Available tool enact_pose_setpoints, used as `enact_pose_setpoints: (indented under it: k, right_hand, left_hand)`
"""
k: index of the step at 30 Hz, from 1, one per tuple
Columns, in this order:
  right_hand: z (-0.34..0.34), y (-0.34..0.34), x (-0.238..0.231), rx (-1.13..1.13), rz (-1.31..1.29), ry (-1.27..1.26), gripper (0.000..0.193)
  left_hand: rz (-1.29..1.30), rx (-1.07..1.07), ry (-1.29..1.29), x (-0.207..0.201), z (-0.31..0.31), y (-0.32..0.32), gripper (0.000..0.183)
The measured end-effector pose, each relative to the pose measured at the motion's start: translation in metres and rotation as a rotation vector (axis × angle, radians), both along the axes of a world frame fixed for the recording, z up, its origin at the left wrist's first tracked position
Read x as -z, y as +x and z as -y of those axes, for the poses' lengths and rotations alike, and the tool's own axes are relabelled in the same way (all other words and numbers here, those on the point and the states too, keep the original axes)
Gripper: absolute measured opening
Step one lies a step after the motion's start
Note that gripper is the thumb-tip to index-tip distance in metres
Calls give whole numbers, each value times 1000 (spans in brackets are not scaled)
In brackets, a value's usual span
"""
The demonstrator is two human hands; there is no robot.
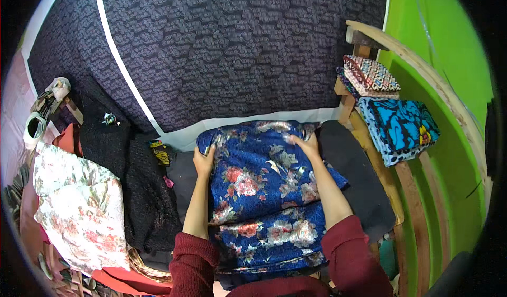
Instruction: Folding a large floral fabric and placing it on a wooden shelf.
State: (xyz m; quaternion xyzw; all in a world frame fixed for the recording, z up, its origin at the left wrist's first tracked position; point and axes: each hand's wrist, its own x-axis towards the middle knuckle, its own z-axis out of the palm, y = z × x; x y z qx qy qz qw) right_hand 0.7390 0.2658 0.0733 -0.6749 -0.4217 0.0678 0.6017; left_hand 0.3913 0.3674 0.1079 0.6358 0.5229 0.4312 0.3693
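Note:
A shiny dark-blue cloth (pixel 264 196) with red, pink and silvery flowers lies in front of me, its near part in folds toward my body. My left hand (pixel 204 162) grips its left edge, thumb on top and fingers tucked partly under. Near the far right part of the cloth, my right hand (pixel 307 145) pinches the fabric, with some fingers hidden beneath it. Beneath the cloth is a dark grey padded surface (pixel 353 165). Maroon sleeves are pushed up on both my forearms.
To the left are a black knitted garment (pixel 142 175) and a white floral cloth (pixel 79 207). On the right, a folded turquoise-and-black cloth (pixel 401 125) and a patterned folded cloth (pixel 372 78) rest on wooden slats (pixel 417 218). Dark patterned fabric (pixel 237 49) hangs behind.

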Motion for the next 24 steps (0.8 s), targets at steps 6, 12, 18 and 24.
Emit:
enact_pose_setpoints:
  k: [6,12,18,24]
  right_hand:
    - [7,47,-30,301,10,-362,66]
    - [72,79,-37,-49,62,-237,68]
    - [185,-50,-94,-669,626,-897,84]
    - [187,-21,-56,-620,347,-550,66]
  left_hand:
    - [-484,-303,225,-14,18,-33,69]
    - [-579,134,194,-51,105,-79,68]
    - [-704,531,360,-51,218,-93,58]
    - [-375,689,302,-21,187,-82,44]
